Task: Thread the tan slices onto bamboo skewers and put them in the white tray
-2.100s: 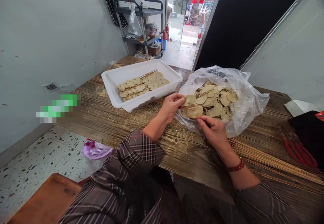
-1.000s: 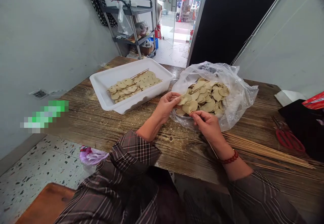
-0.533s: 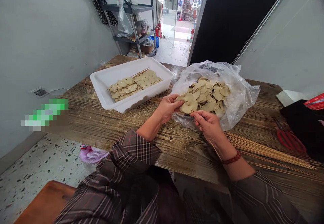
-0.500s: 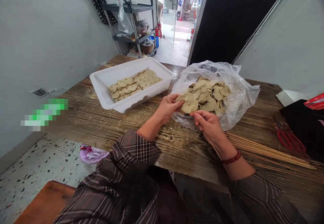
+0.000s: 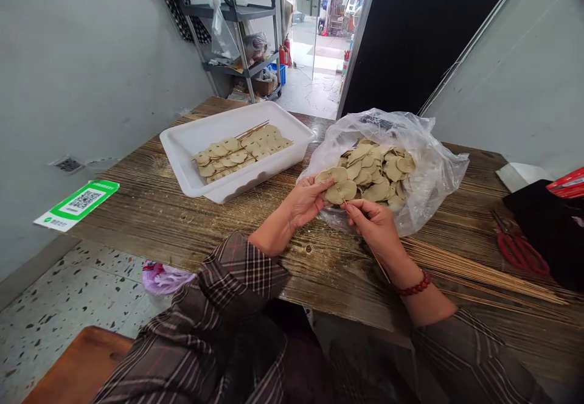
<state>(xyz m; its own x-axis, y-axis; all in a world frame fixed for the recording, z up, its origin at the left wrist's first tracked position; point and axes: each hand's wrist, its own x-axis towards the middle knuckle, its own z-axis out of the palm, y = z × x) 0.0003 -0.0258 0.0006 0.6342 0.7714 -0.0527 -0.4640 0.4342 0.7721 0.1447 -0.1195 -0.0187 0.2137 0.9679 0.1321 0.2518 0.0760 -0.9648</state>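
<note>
My left hand (image 5: 309, 200) is closed on thin, round beige slices (image 5: 341, 191), thumb on top, at the near edge of the open plastic bag (image 5: 438, 160). A wooden skewer (image 5: 382, 268) is pinched in my right hand (image 5: 376, 224); its front end meets the lower slice, and its rear runs back under my wrist. How far it passes through the slices is hidden. Many loose slices (image 5: 371, 170) of the same kind lie heaped in the bag. To the left, a white plastic tray (image 5: 182, 142) holds rows of skewered slices (image 5: 228, 156).
Several long bare skewers (image 5: 474, 267) lie on the wooden table (image 5: 182, 227) right of my right hand. Beyond them are red-handled scissors (image 5: 522, 249) and a black cloth (image 5: 559, 233). A green-and-white QR card (image 5: 79, 203) sits at the left table edge. A shelf cart (image 5: 249, 39) stands behind.
Both hands have moved slightly left with the slices and the skewer. My grip on each looks the same. The view has shifted a little.
</note>
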